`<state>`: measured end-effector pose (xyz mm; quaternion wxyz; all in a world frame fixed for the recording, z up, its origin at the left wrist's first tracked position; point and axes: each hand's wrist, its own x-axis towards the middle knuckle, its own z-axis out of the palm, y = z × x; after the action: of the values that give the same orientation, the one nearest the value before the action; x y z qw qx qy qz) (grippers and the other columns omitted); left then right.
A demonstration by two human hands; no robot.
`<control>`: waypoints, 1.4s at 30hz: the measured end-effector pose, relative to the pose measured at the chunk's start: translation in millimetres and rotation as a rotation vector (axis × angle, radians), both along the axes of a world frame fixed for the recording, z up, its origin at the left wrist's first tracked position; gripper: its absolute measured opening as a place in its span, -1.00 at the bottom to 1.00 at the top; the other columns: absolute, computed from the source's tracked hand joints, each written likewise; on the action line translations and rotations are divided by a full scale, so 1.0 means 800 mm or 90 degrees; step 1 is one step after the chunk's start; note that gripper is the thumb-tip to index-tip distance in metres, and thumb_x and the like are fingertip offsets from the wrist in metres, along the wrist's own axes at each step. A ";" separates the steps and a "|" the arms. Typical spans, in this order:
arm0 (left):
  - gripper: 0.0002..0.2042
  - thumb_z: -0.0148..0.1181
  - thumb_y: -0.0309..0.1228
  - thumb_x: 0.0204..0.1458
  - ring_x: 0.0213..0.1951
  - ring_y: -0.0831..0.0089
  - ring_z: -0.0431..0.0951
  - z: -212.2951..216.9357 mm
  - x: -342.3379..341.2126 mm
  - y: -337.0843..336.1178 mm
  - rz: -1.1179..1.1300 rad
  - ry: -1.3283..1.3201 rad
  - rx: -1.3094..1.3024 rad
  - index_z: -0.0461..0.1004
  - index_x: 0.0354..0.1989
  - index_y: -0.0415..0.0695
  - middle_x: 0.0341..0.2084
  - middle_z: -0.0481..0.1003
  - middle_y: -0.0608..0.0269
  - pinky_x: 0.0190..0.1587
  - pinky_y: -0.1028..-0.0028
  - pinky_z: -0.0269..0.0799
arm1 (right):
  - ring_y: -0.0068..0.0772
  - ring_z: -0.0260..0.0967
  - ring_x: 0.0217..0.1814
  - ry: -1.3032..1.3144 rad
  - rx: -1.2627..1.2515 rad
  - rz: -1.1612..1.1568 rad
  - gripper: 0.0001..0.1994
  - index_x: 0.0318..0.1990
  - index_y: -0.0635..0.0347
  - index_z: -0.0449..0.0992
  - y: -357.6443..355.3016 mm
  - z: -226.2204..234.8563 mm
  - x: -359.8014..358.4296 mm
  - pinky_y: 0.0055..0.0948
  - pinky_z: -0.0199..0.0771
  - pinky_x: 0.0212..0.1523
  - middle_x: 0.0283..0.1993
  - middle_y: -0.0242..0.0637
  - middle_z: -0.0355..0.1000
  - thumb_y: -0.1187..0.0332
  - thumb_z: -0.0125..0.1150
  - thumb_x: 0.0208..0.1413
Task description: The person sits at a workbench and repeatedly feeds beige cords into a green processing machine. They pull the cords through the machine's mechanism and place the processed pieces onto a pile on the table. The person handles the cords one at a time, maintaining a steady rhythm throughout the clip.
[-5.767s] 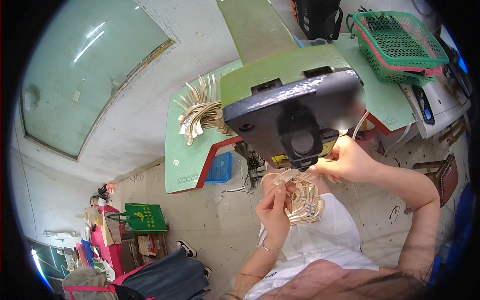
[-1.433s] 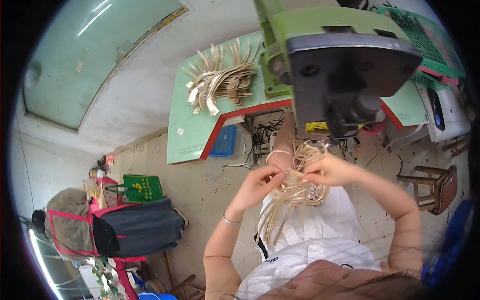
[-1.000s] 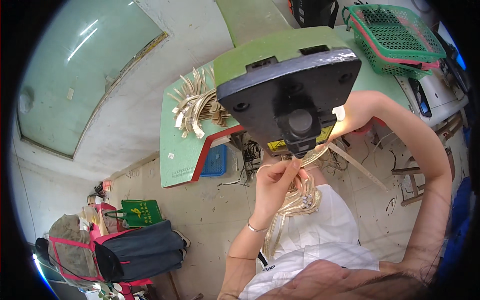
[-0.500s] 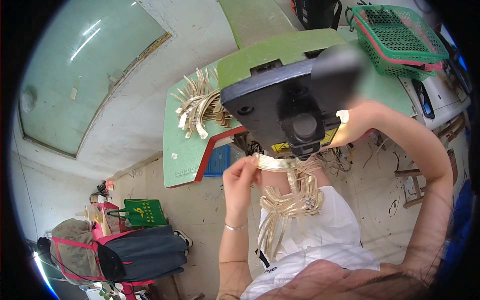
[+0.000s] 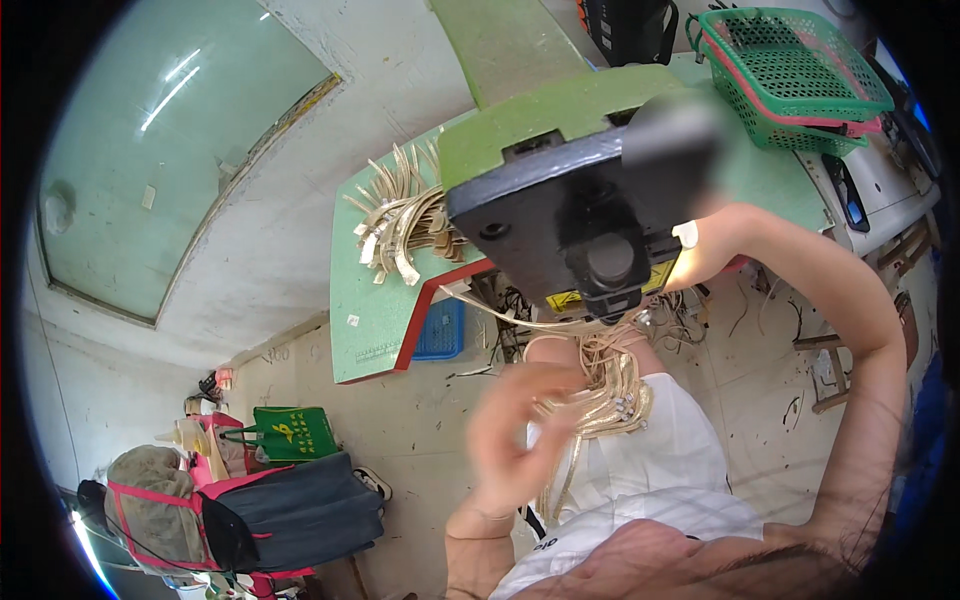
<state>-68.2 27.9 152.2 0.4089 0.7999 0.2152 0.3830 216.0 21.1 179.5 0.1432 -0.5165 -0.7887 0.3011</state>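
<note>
Here's the left hand [image 5: 525, 430], all blur, thumb and fingers curved with a gap showing, right over the bundle of gold straps [image 5: 622, 385] on the white-clad lap [image 5: 680, 435]; whether it grips one, I can't tell. The right hand [image 5: 705, 245] reaches behind the black-faced machine head [image 5: 540, 225], fingers hidden (no telling their state from here!). Out from under that head, leftward, juts a pale strap [image 5: 497, 316], its free end near the red table edge [image 5: 412, 325]. On the green table [image 5: 370, 315], another strap pile [image 5: 405, 230] lies fanned out
</note>
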 end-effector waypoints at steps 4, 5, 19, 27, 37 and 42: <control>-0.72 0.08 -0.36 0.11 -0.28 0.53 0.50 -0.048 0.074 -0.011 -0.172 0.080 -0.349 0.42 -0.13 -0.36 -0.30 0.53 0.17 -0.31 0.62 0.32 | -0.12 0.38 -0.16 0.075 0.058 -0.003 -0.43 -0.02 0.23 0.41 -0.013 0.006 -0.025 -0.32 0.39 -0.13 -0.17 -0.08 0.43 -0.06 0.20 -0.03; -0.71 0.07 -0.35 0.13 -0.28 0.53 0.50 -0.057 0.084 -0.014 -0.157 0.006 -0.427 0.42 -0.12 -0.36 -0.32 0.53 0.19 -0.30 0.63 0.33 | -0.13 0.38 -0.15 0.044 0.035 -0.017 -0.44 -0.02 0.23 0.40 -0.014 0.004 -0.025 -0.33 0.39 -0.13 -0.16 -0.07 0.42 -0.06 0.20 -0.03; -0.80 0.01 -0.41 0.15 -0.49 0.58 0.41 -0.079 0.040 0.001 0.036 -0.186 -0.478 0.46 -0.36 -0.32 -0.55 0.47 0.25 -0.36 0.60 0.28 | -0.44 0.29 -0.45 0.120 0.074 -0.119 -0.62 -0.22 0.28 0.45 -0.031 -0.024 -0.029 -0.42 0.35 -0.38 -0.41 -0.19 0.40 0.10 0.23 0.00; -0.74 -0.07 -0.32 0.19 -0.50 0.64 0.41 -0.101 0.005 -0.019 -0.198 0.023 -0.648 0.47 -0.23 -0.28 -0.50 0.48 0.30 -0.48 0.65 0.22 | -0.33 0.42 -0.43 0.269 0.282 -0.158 -0.82 -0.37 0.31 0.47 -0.079 -0.094 -0.107 -0.43 0.38 -0.42 -0.50 -0.15 0.41 0.35 0.09 0.09; -0.82 0.10 -0.46 0.09 -0.60 0.70 0.39 -0.043 0.043 0.004 -0.131 0.068 -0.390 0.51 -0.18 -0.26 -0.54 0.49 0.36 -0.56 0.71 0.25 | -0.59 0.34 -0.65 0.453 -0.183 -0.231 -0.70 -0.36 0.36 0.48 -0.105 -0.044 -0.071 -0.58 0.38 -0.56 -0.61 -0.34 0.38 0.26 -0.04 0.20; -0.84 0.13 -0.49 0.07 -0.60 0.62 0.45 -0.059 0.067 -0.002 -0.043 0.004 -0.402 0.52 -0.47 -0.34 -0.58 0.50 0.24 -0.53 0.67 0.33 | -0.63 0.18 -0.72 0.849 -0.471 -0.532 -0.50 -0.47 0.32 0.41 -0.105 -0.038 -0.047 -0.64 0.19 -0.69 -0.65 -0.37 0.30 0.00 -0.15 0.23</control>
<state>-15.0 26.7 104.8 0.6488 0.6412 0.2985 0.2808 178.5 -63.2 149.1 0.4973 -0.4928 -0.1373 0.7007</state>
